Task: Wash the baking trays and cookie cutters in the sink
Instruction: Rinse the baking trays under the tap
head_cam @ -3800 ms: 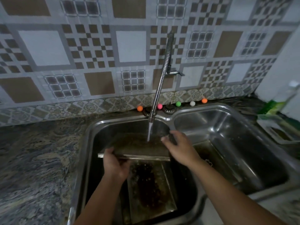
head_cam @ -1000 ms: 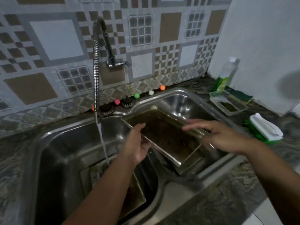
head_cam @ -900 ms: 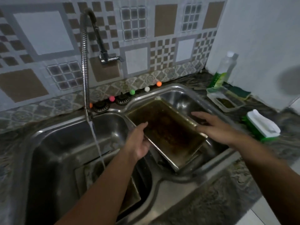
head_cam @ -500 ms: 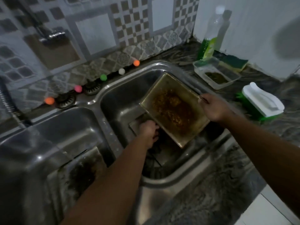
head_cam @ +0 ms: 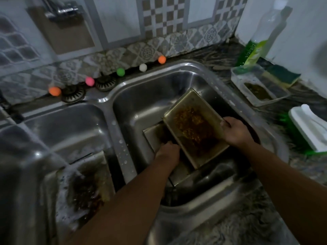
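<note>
A greasy rectangular baking tray [head_cam: 192, 128] with brown residue is tilted in the right sink basin [head_cam: 141, 103]. My right hand [head_cam: 233, 132] grips its right rim. My left hand [head_cam: 168, 151] holds its lower left edge, fingers tucked under. It rests over another tray [head_cam: 154, 137] lying flat at the bottom of that basin. A third dirty tray [head_cam: 83, 188] lies in the left basin [head_cam: 70, 124], where tap water runs onto it and foams. No cookie cutters are visible.
Coloured balls [head_cam: 120, 71] and two strainers [head_cam: 105, 83] line the sink's back ledge. On the right counter stand a green soap bottle [head_cam: 254, 48], a plastic tub [head_cam: 258, 85], a green sponge [head_cam: 281, 75] and a white-handled scrub brush [head_cam: 311, 131]. The tap valve [head_cam: 62, 10] is on the tiled wall.
Both hands have carried the baking tray from under the tap in the left basin over the divider and lowered it into the right basin. The view has swung right.
</note>
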